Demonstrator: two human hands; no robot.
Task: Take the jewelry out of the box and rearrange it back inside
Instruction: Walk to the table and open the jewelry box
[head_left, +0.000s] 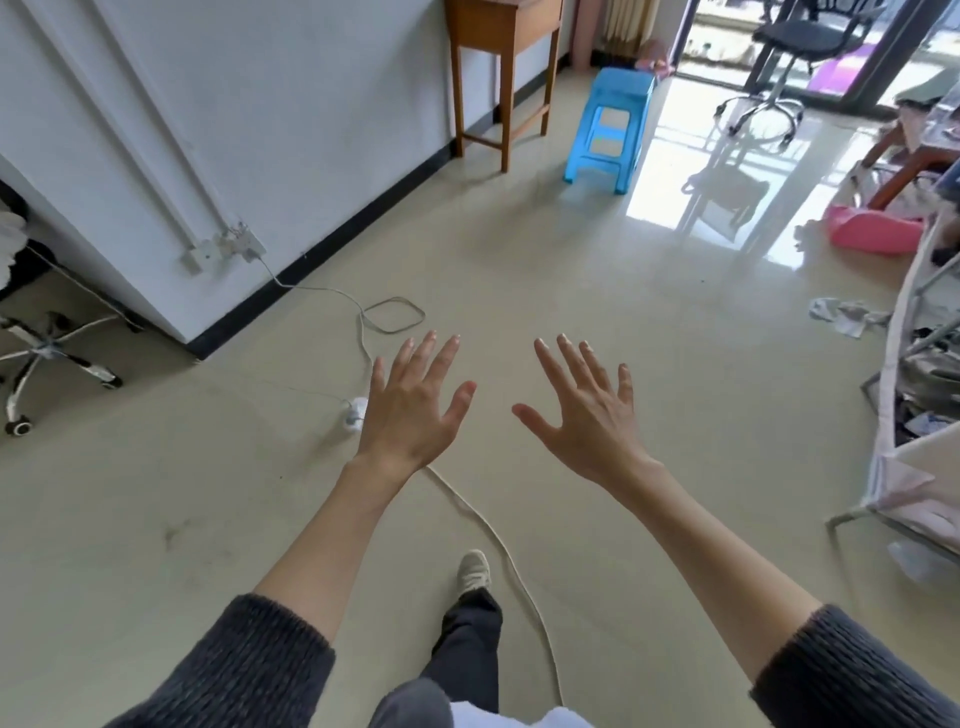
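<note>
Hovering above pale floor, left hand and right hand, fingers spread, empty.

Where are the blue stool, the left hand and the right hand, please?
blue stool (608, 130): head view, on its legs.
left hand (410, 405): head view, on its back.
right hand (587, 415): head view, on its back.

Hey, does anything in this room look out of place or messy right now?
Yes. A white cable trails loose across the floor beside the person's shoe, where it could trip someone. Crumpled paper lies on the floor at right. No jewelry box is in view; both hands are empty.
</note>
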